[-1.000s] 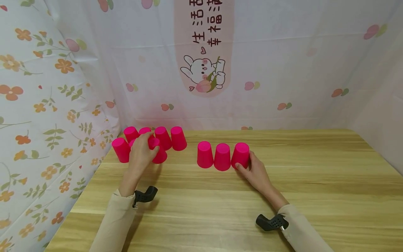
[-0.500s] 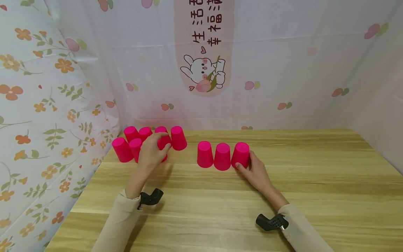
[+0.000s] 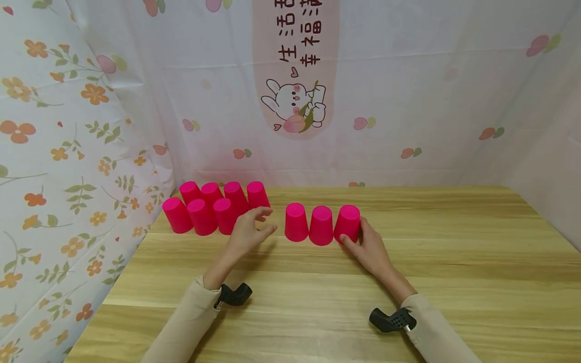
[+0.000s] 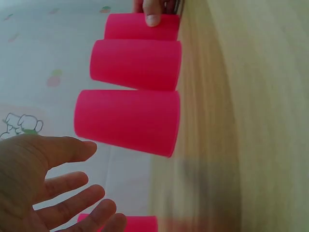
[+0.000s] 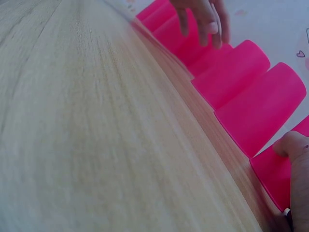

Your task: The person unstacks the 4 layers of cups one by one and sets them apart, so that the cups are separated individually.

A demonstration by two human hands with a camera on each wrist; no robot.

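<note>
Three pink plastic cups stand upside down in a row near the middle of the table: a left cup (image 3: 296,224), a middle cup (image 3: 321,227) and a right cup (image 3: 348,222). My right hand (image 3: 371,251) grips the right cup low on its side, thumb in front. My left hand (image 3: 247,234) holds nothing; its fingers are spread and loosely bent, just left of the left cup and apart from it. In the left wrist view, the thumb (image 4: 72,150) lies close to the left cup (image 4: 128,121). The right wrist view shows the right thumb (image 5: 289,145) against its cup.
Several more upside-down pink cups (image 3: 201,219) stand in two rows at the back left of the wooden table (image 3: 290,312). The left hand partly covers the back row's rightmost cup (image 3: 257,194). Behind the table hangs a printed cloth (image 3: 399,101).
My left hand has moved right, away from the front row of the left group, towards the three-cup row. My right hand has stayed on the right cup.
</note>
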